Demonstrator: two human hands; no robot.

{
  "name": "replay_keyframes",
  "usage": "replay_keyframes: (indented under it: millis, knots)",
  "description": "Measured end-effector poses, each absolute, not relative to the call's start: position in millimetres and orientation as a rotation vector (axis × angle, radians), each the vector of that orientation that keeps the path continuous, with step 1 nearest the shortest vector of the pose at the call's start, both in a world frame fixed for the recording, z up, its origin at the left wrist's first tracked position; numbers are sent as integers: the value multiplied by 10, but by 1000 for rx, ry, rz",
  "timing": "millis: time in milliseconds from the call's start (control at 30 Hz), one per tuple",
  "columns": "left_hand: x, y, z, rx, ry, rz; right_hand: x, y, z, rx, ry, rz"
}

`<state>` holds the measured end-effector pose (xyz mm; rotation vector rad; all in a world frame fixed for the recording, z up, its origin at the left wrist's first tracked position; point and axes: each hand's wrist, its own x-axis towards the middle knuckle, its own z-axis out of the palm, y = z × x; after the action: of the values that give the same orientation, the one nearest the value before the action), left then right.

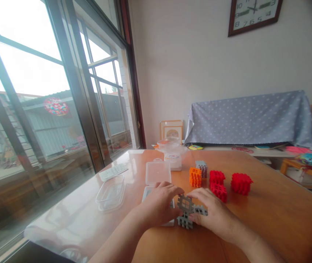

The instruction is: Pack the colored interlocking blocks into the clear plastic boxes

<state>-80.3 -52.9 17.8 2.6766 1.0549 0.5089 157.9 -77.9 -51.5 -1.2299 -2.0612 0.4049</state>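
Holding, left: the left hand is pinching the left edge of a grey square, its grip set with fingers above and thumb lower.
Holding, right: the right hand is grasping the same square's right side.
Grey square: it is standing upright between both hands at the desk's near part, just above a grey toothed block; whether they are joined is not showing.
Handling: it is looking like light, stiff plastic, so the notched rims are probably offering the surest hold; the thin inner bars are seeming weaker.
Plastic case: it is lying behind the left hand, lid raised.
Blocks beyond: an orange block is standing near two red blocks.
Far left: a clear container is resting apart.
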Motion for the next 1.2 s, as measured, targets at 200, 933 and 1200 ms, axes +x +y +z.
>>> replay_keyframes:
  millis: [200,933,1200]
  knots:
    - [-839,-505,199,2632,1068,551,1562,-811,-495,-1287,-1974,421]
    - [-1288,-170,-137,2616,1337,712,1667,-632,-690,-1366,-1832,313]
    - [-1244,-131,-190,2653,1380,660,1653,-663,-647,-1352,-1852,257]
